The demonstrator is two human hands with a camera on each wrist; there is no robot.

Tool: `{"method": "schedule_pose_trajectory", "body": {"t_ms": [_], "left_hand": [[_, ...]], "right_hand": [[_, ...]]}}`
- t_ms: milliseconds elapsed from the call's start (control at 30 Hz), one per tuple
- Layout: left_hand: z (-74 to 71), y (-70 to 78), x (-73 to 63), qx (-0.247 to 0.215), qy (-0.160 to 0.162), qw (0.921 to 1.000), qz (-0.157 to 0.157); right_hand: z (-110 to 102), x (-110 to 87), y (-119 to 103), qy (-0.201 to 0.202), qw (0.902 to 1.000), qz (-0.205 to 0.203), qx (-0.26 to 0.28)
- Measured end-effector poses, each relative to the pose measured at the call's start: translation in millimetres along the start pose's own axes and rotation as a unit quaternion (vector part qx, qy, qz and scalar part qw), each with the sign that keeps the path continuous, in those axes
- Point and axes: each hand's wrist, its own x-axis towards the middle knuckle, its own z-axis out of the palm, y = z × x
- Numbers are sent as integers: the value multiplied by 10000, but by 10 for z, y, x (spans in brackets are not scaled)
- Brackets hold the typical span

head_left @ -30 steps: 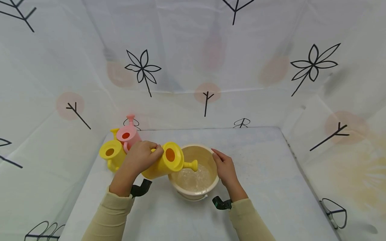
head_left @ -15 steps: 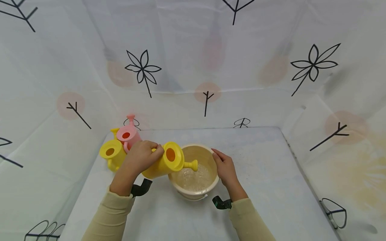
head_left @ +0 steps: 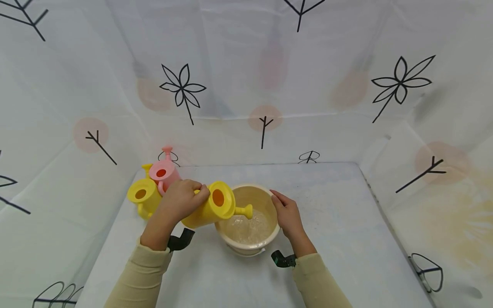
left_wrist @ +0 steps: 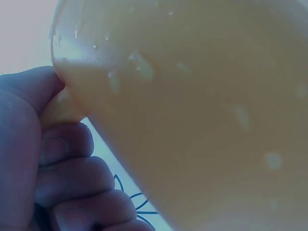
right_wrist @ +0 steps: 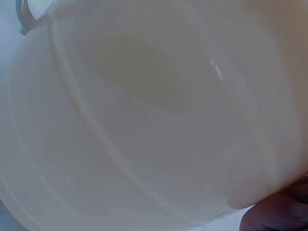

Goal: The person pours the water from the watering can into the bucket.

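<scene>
My left hand (head_left: 182, 200) grips the handle of a yellow watering can (head_left: 204, 211), its fingers curled round it in the left wrist view. The can tilts to the right, and its spout reaches over a cream bucket (head_left: 247, 247). Inside the bucket, rippling water (head_left: 246, 229) with bubbles lies under the spout. Drops cling to the can's wall (left_wrist: 144, 120) in the left wrist view. My right hand (head_left: 289, 216) holds the bucket's right rim, thumb and fingers on either side. In the right wrist view the bucket's outer wall (right_wrist: 144, 120) fills most of the picture.
At the back left of the white table (head_left: 323, 196) stand a pink watering can (head_left: 171, 173) and another yellow watering can (head_left: 146, 192), close beside my left hand. A yellow spout (head_left: 147, 167) shows behind them. White printed cloth (head_left: 231, 85) hangs round the table.
Both hands, the tilted watering can and the bucket keep their places. Only the ripples and bubbles on the water in the bucket change.
</scene>
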Motion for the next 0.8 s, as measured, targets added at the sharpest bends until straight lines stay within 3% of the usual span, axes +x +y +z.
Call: {"method": "schedule_pose_trajectory", "body": {"t_ms": [800], "left_hand": [[18,-15,36,83,-53,10000,0]], "right_hand": [[3,6,12,-58,9999,-91,69]]}}
